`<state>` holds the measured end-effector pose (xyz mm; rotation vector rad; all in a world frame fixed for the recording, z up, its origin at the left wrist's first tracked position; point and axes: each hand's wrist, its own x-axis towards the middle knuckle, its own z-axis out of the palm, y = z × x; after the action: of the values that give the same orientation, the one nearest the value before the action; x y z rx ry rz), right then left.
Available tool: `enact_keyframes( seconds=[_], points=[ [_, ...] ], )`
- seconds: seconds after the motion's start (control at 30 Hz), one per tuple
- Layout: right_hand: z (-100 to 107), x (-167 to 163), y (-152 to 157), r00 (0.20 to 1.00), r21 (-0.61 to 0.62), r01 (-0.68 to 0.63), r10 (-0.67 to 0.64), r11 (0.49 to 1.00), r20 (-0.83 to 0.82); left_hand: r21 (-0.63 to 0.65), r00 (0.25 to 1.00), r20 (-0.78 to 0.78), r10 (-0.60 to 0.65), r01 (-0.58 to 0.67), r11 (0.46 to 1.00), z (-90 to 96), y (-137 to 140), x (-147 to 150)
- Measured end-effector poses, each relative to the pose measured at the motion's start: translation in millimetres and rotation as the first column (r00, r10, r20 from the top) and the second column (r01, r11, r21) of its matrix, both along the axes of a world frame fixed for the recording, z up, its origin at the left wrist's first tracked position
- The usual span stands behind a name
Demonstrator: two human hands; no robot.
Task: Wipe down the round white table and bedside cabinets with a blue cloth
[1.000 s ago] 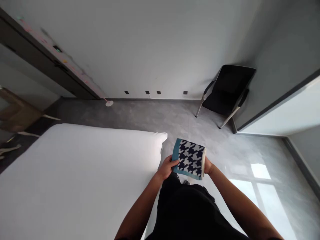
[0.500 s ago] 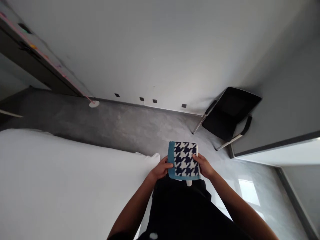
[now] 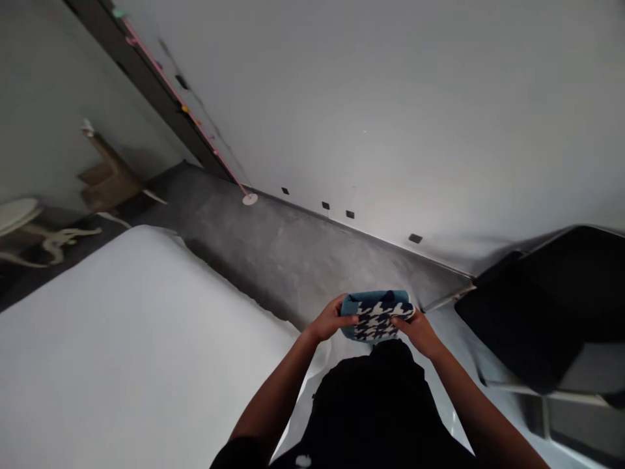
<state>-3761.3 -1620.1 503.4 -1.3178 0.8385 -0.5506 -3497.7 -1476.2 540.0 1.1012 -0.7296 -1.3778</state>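
Observation:
In front of my body I hold a thick folded houndstooth towel (image 3: 375, 318), navy and white with a teal border. Its upper edge tips toward me, so its folded layers show along the top. My left hand (image 3: 332, 321) is closed on the left end, thumb lying across the patterned face. At the opposite end my right hand (image 3: 416, 331) grips the towel, with its thumb on the front. The fingers behind the cloth are mostly hidden.
A bed with a white sheet (image 3: 161, 352) fills the left side. Black chairs (image 3: 527, 312) stand close on the right. A pink pole on a white round base (image 3: 250, 199) leans near the wall. Farther left are a brown armchair (image 3: 114, 176) and a white round table (image 3: 19, 215).
My view has swung left, bringing the armchair and round table into sight and the black chair nearer. The towel has tilted from face-on to top-edge-on, still in both hands.

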Motion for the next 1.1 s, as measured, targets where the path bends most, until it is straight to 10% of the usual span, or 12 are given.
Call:
enact_keyframes(
  seconds=[0.2, 0.4, 0.77, 1.1],
  points=[
    [33, 78, -134, 0.993, -0.116, -0.116, 0.116, 0.986, -0.007, -0.046, 0.952, 0.229, 0.203, -0.198, 0.979, 39.9, -91, 49],
    [58, 189, -206, 0.932, -0.258, -0.325, 0.355, 0.91, 0.077, -0.13, 0.802, 0.356, 0.48, -0.466, 0.875, 49.0, -112, 120],
    [47, 497, -230, 0.861, -0.197, -0.508, 0.499, 0.838, -0.101, -0.132, 0.626, 0.236, 0.743, -0.737, 0.663, 14.5, -101, 353],
    [43, 736, -241, 0.782, -0.169, -0.622, 0.597, 0.764, -0.177, -0.079, 0.566, 0.414, 0.714, -0.758, 0.647, 33.9, -86, 573]
  ],
)
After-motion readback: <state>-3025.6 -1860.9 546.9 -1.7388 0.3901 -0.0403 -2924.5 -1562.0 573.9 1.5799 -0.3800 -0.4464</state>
